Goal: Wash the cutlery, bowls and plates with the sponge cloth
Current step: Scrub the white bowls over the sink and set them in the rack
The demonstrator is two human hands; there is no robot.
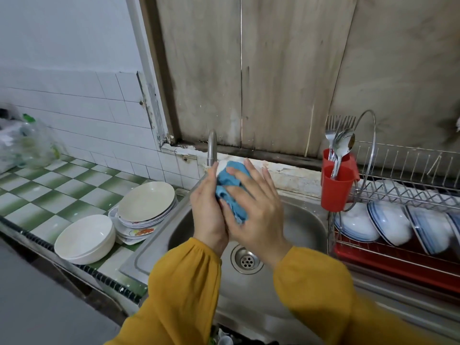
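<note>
Scrubbing a white dish (221, 168) over the sink (306, 220), under the tap (212, 148) at 12 o'clock; gripping the dish with the left hand (207, 207), fingers curled round it; pressing the sponge cloth (229, 186) against it with the right hand (258, 207), fingers straight and spread; holding the dish seemingly on edge, rim toward 12 o'clock, long axis mostly hidden; probably calling next for rinsing, then racking at 3 o'clock; leaving plates (146, 200) and bowls (84, 235) stacked on the worktop (37, 195) at 9 o'clock.
</note>
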